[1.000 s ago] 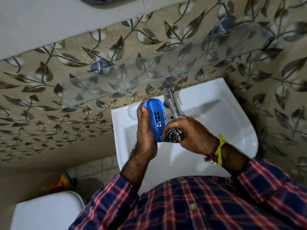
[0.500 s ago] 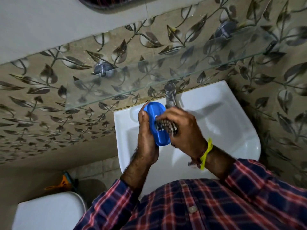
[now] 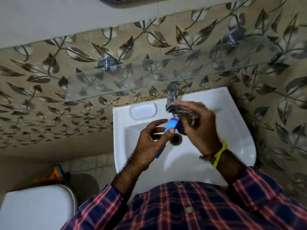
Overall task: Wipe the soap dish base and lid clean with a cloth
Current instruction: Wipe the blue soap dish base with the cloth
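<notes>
Soap dish [image 3: 172, 125] mostly hidden in left hand [image 3: 149, 143] grip; right hand [image 3: 199, 128], blurred, grips cloth [image 3: 180, 112].

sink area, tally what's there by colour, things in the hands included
blue: 1, blue plastic soap dish part in the left hand
white: 1, white ceramic sink
dark patterned: 1, dark checked cloth in the right hand
silver: 1, chrome tap
total: 4

Glossy white ceramic sink [image 3: 232, 130]; blue plastic soap dish [image 3: 172, 125]; checked cloth [image 3: 181, 112].
</notes>
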A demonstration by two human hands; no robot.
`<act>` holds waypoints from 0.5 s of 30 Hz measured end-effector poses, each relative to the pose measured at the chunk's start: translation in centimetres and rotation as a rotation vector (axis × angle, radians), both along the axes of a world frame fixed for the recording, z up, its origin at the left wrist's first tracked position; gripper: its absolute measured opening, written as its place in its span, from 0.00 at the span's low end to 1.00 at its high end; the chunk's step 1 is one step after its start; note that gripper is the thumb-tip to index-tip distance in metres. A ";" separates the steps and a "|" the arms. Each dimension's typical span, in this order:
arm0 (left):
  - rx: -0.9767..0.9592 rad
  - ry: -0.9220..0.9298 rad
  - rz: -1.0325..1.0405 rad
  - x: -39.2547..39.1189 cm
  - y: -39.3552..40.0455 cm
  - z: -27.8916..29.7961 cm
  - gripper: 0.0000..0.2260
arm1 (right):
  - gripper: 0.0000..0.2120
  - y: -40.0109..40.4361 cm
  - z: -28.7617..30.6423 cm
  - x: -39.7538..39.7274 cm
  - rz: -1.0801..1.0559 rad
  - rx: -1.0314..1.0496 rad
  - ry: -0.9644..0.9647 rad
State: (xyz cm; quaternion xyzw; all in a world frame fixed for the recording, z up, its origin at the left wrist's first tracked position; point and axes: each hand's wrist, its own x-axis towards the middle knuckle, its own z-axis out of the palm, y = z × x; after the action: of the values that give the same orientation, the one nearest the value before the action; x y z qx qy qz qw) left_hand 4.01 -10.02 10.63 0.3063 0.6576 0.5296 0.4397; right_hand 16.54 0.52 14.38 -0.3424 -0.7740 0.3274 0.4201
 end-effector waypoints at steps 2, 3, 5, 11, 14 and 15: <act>0.008 0.004 0.016 0.4 -0.3 -0.1 0.15 | 0.16 -1.4 -0.5 -0.4 0.156 0.136 -0.117; 0.016 0.000 0.021 0.5 -0.5 -0.2 0.13 | 0.15 -1.9 -0.9 -0.4 0.200 0.167 -0.164; 0.022 -0.041 -0.008 0.4 -1.2 -0.3 0.11 | 0.17 -1.9 -1.7 -0.1 0.231 0.169 -0.207; 0.059 0.051 -0.047 0.2 -1.3 -0.8 0.12 | 0.20 -1.6 -3.5 0.7 0.318 0.276 -0.252; 0.081 0.117 0.021 0.5 -1.1 -0.9 0.09 | 0.19 -1.9 -4.3 1.0 0.321 0.384 -0.306; 0.090 0.134 0.029 0.5 -1.1 -0.9 0.06 | 0.19 -1.8 -4.4 1.1 0.319 0.391 -0.305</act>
State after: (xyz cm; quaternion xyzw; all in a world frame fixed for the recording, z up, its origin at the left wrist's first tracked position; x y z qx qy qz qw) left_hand 4.56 -11.16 9.72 0.3509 0.6653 0.5434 0.3727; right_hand 17.61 -1.29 9.95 -0.1743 -0.9206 0.1788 0.3001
